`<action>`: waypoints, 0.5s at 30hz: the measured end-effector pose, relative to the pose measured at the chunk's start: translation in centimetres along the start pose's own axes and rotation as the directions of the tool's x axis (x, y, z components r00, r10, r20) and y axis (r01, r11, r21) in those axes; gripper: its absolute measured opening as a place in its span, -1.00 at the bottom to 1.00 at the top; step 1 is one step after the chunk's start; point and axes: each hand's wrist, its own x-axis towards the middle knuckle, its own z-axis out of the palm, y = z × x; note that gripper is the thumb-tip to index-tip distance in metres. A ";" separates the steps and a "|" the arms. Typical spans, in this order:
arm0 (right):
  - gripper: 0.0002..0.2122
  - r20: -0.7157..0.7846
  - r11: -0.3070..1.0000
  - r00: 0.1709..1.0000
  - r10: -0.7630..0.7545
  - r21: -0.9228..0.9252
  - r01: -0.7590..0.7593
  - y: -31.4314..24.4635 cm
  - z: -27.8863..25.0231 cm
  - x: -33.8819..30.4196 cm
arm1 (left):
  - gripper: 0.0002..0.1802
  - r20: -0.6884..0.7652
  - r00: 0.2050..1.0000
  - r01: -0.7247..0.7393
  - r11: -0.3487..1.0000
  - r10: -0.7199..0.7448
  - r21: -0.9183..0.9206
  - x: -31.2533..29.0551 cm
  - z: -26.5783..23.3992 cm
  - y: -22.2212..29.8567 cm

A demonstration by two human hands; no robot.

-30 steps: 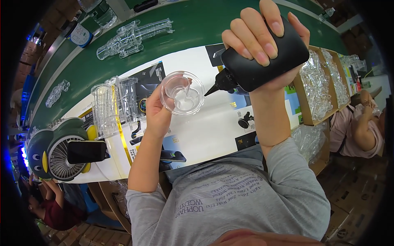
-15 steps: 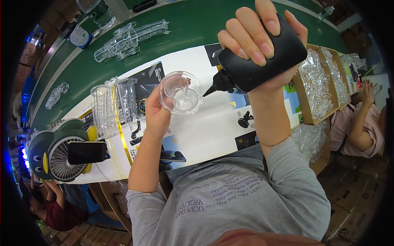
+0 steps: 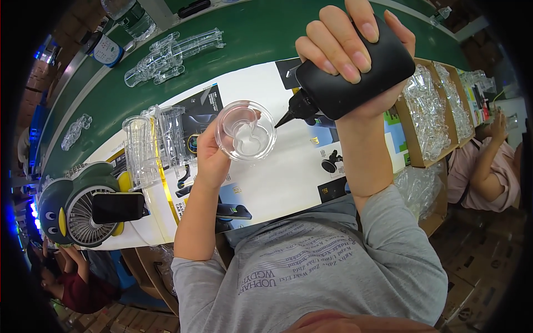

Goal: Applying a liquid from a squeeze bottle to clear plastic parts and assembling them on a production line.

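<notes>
My left hand [image 3: 208, 158] is closed around a clear round plastic piece [image 3: 265, 145], shaped like a cup with a wide rim and a smaller ring inside. Its open end faces up toward me. In my right hand [image 3: 338, 47], the fingers wrap a black squeeze bottle [image 3: 383, 64], tipped so its pointed nozzle [image 3: 286, 117] aims down and left. The nozzle tip meets the right side of the rim, or hangs very close to it; I cannot tell which. No liquid can be made out at the tip.
Clear plastic tubes [image 3: 141, 150] stand left of my left hand, beside a penguin-shaped fan [image 3: 53, 202] and a phone [image 3: 117, 207]. Another clear assembly [image 3: 172, 58] lies on the green tabletop. At right are a cardboard box [image 3: 425, 114] of clear parts and another person [image 3: 480, 172].
The clear piece has tilted and dropped slightly, bringing the inner ring more into view. The nozzle tip has shifted up a little along the rim. Both hands keep their grip.
</notes>
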 end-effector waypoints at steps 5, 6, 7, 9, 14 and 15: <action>-0.68 0.020 0.999 1.000 0.005 -0.048 -0.004 -0.3 -0.1 0.1 | -0.33 0.049 0.999 0.011 1.000 -0.010 -0.014 0.0 0.0 0.1; -0.68 0.020 0.999 1.000 0.004 -0.047 -0.004 -0.3 -0.1 0.1 | -0.32 0.067 0.998 0.017 1.000 -0.016 -0.002 0.0 0.0 0.1; -0.68 0.023 0.999 1.000 0.004 -0.045 -0.003 -0.3 -0.1 0.1 | -0.32 0.067 0.998 0.017 1.000 -0.017 0.000 0.0 0.0 0.1; -0.68 0.027 0.999 1.000 0.004 -0.044 -0.003 -0.2 -0.1 0.1 | -0.29 0.059 0.998 0.008 0.999 -0.005 -0.045 0.0 0.0 0.1; -0.67 0.012 1.000 1.000 0.017 -0.001 -0.017 0.1 0.0 -0.2 | -0.27 0.010 1.000 0.020 1.000 -0.020 -0.013 0.2 0.2 0.1; -0.67 0.012 1.000 1.000 0.016 0.000 -0.016 0.1 0.0 -0.1 | -0.27 0.015 1.000 0.012 1.000 -0.012 -0.026 0.2 0.2 0.1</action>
